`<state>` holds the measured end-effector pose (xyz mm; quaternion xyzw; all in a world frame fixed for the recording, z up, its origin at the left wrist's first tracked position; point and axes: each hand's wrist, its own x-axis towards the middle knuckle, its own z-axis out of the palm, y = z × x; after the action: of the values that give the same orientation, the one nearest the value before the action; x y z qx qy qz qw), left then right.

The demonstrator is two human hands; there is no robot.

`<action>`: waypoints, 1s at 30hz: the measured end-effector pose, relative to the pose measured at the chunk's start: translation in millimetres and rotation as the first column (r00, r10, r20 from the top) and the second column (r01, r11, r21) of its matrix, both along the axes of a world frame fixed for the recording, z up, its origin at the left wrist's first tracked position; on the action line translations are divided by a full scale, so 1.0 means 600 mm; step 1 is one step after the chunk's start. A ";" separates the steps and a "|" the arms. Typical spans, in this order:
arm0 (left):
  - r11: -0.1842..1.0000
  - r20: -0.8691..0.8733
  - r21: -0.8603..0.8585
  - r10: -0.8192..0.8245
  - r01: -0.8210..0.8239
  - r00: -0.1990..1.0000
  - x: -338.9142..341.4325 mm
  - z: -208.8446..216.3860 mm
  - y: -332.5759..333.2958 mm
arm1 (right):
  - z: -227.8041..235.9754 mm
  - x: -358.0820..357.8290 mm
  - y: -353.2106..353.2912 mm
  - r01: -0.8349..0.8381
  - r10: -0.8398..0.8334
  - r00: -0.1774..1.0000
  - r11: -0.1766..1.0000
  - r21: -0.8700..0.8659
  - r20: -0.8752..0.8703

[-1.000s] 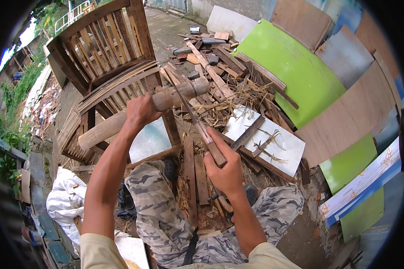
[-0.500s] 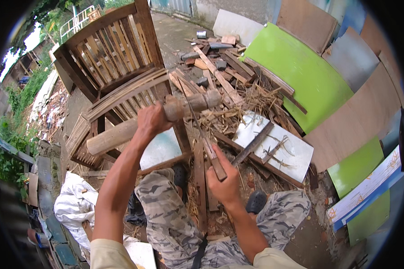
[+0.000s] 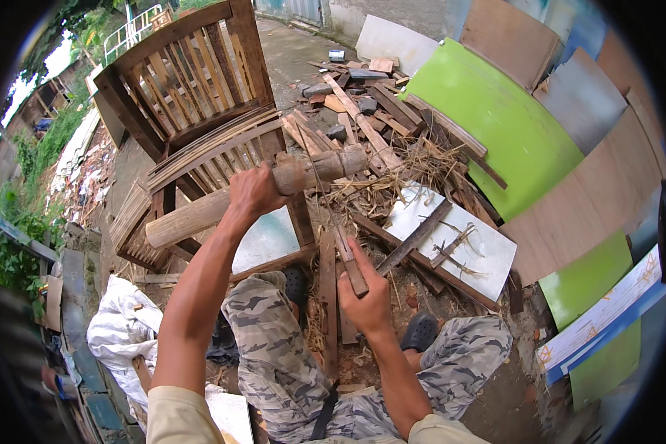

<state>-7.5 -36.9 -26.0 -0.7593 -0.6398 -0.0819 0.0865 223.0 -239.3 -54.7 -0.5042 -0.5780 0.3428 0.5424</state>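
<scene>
A thick bamboo length (image 3: 192, 218) is held aslant in front of me, its far end up to the right. My left hand (image 3: 256, 191) is wrapped round it near the middle, beside a thicker, rough joint. In my right hand (image 3: 367, 302) is a knife (image 3: 340, 240), its wooden handle gripped in closed fingers and its long, thin blade seen nearly edge-on. The blade crosses the bamboo right of my left hand; I cannot tell how deep it sits. Behind the bamboo stands a slatted wooden chair (image 3: 222, 152).
Scrap wood (image 3: 374, 103) and dry fibres (image 3: 433, 163) are heaped beyond the bamboo. Green panels (image 3: 488, 111) lean at the right, and a white board (image 3: 488, 255) lies beneath wood strips. Near my left arm is a white sack (image 3: 122, 322). A low wall (image 3: 78, 296) runs along the left.
The view has shifted slightly. Both hands keep their grips, and the blade stays across the bamboo at about the same place.
</scene>
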 end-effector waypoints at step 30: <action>0.974 -0.008 -0.221 -0.054 0.051 0.999 -0.016 0.080 0.030 | 0.164 0.023 0.087 -0.096 0.071 0.990 0.972 -0.215 -0.122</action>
<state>-17.3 -18.9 21.7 -0.7813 -0.6241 -0.0071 0.0040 236.9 -186.9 43.9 -0.5162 -0.5254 0.4553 0.5002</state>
